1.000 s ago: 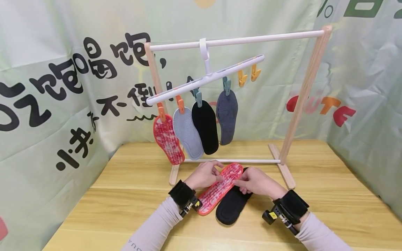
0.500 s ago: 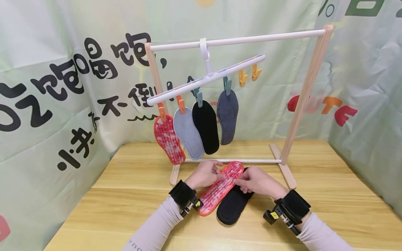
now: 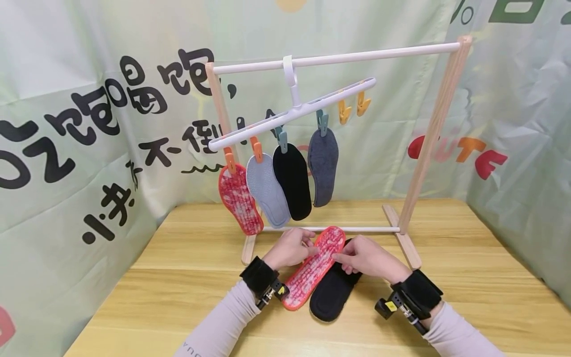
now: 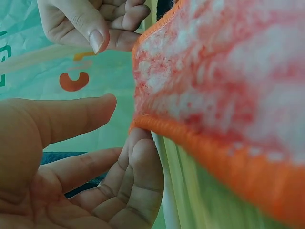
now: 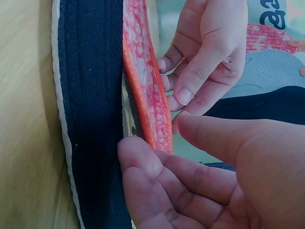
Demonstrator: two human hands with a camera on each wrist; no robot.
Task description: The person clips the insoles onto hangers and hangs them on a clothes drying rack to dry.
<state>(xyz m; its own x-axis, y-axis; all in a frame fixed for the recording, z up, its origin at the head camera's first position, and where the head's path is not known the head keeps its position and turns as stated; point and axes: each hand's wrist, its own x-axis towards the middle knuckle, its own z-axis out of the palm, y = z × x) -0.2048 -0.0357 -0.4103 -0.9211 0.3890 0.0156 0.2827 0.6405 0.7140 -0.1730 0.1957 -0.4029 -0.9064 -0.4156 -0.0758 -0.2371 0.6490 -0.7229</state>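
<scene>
A red-and-white insole with an orange edge tilts over the tabletop, its far end raised. My left hand holds its left edge near that end, fingers under the rim. On the opposite edge my right hand holds it with the fingertips. In the left wrist view my left thumb stands off from the insole's edge. Beneath and to the right lies a black insole, its far end partly hidden by the right hand. The right wrist view shows the black insole's pale rim close beside my right fingers.
A wooden stand with a white top rail carries a tilted white hanger. Red, light grey, black and dark grey insoles hang from its clips. Two yellow clips hold nothing.
The red insole's far end has risen and its near end has slid slightly toward me. The black insole has shifted a little to the right. Both hands stay almost in place.
</scene>
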